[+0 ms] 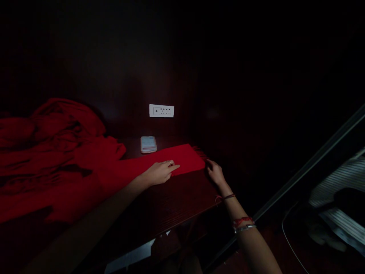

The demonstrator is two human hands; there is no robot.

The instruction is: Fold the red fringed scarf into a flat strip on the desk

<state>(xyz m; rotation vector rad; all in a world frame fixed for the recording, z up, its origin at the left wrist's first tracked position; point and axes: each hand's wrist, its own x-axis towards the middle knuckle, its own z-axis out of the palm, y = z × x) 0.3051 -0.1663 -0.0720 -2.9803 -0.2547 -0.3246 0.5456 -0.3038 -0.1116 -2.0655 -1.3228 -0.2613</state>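
Note:
A long red scarf [185, 158] with a fringed end lies folded into a narrow strip along the dark wooden desk. My left hand [161, 172], with a ring on one finger, rests on top of the strip, its index finger stretched to the right. At the scarf's near right corner, beside the fringe, my right hand [215, 172] has its fingers curled closed on the edge. To the left, the strip runs into a big rumpled heap of red cloth [62, 129].
A small square pale object [148, 144], blurred out, lies behind the scarf. On the back wall is a white socket plate [161, 110]. The desk [176, 203] has its front edge below my hands. Papers [131, 257] show underneath, and a pale cable [288, 236] hangs at right.

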